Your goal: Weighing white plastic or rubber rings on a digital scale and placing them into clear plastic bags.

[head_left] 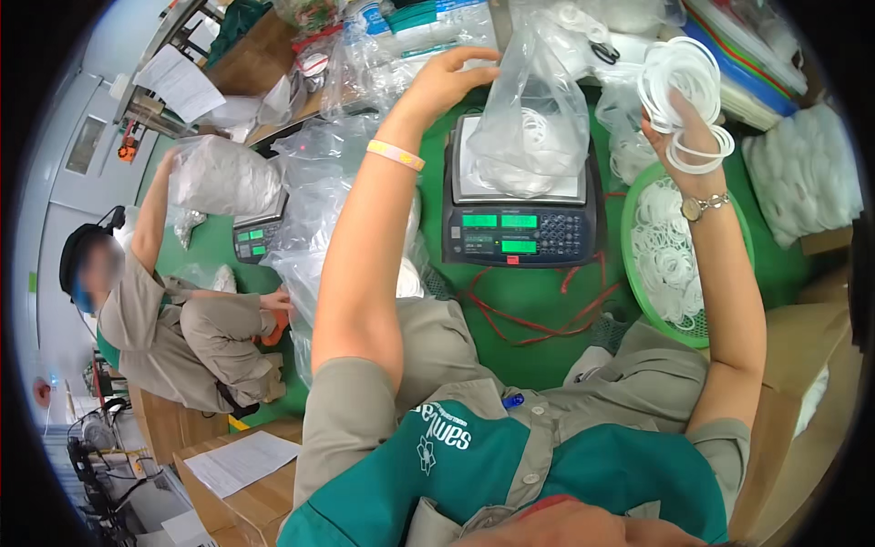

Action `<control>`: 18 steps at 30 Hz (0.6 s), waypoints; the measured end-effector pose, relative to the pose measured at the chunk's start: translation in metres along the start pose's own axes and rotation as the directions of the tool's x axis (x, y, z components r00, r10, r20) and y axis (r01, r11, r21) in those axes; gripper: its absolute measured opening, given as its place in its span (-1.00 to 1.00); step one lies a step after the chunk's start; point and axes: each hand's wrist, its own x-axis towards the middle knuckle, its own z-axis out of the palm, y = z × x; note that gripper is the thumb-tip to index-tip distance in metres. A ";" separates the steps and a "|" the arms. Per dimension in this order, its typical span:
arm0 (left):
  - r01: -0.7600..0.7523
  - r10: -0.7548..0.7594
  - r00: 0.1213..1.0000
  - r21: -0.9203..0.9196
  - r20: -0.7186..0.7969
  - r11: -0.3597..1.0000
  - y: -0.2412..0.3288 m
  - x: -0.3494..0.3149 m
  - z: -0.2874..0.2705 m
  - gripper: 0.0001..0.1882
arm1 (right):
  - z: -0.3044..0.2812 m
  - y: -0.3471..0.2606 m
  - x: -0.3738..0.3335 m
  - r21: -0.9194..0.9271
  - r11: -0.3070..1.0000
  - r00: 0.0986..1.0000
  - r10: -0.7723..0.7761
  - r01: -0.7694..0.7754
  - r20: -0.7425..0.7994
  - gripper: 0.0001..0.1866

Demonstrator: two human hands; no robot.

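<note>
White rings point(673, 75) hang bunched in the right hand's point(690, 123) grasp near the green basket point(630, 246); the left hand point(447, 87) curves beside the clear bag point(533, 150) on the scale point(519, 223), its grip indeterminable; tilting the bunch could shed loose outer rings

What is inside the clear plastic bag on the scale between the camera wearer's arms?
White rings show through the clear plastic bag, which rests on the scale. Cloudy, folded plastic covers the rest, so their number cannot be seen.
</note>
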 end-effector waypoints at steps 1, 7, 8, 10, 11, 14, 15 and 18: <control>-0.085 0.086 0.996 -0.025 0.032 0.996 0.003 0.000 0.002 -0.68 | 0.001 -0.001 0.000 -0.004 1.000 1.000 0.016 -0.016 -0.004 -0.70; 0.057 -0.113 0.976 0.282 0.186 0.958 -0.024 0.001 0.055 -0.55 | 0.028 0.008 -0.004 -0.030 0.999 0.998 0.033 -0.034 -0.047 -0.69; 0.096 -0.136 0.989 0.461 0.055 0.882 -0.030 0.002 0.054 -0.56 | 0.031 0.009 -0.005 -0.043 0.999 0.998 0.023 -0.025 -0.059 -0.69; 0.171 -0.141 0.983 0.305 -0.118 0.937 -0.040 0.012 0.031 -0.62 | 0.027 0.010 -0.003 -0.049 0.998 0.996 0.034 -0.038 -0.078 -0.70; 0.192 -0.189 0.944 -0.016 -0.271 0.981 -0.029 0.013 0.022 -0.67 | 0.017 0.008 -0.003 -0.038 0.999 0.996 0.024 -0.027 -0.082 -0.71; -0.068 -0.063 0.884 -0.261 -0.463 0.963 0.009 0.001 -0.033 -0.67 | -0.001 0.000 -0.005 0.010 1.000 0.995 0.018 -0.017 -0.095 -0.70; -0.196 0.044 0.844 -0.231 -0.534 0.953 0.015 -0.006 -0.058 -0.67 | -0.008 -0.003 -0.002 0.012 0.998 0.997 0.055 -0.054 -0.056 -0.69; -0.187 -0.058 0.882 -0.460 -0.467 0.868 0.013 -0.047 -0.175 -0.21 | -0.002 0.004 0.006 0.032 0.993 0.992 0.115 -0.114 -0.046 -0.67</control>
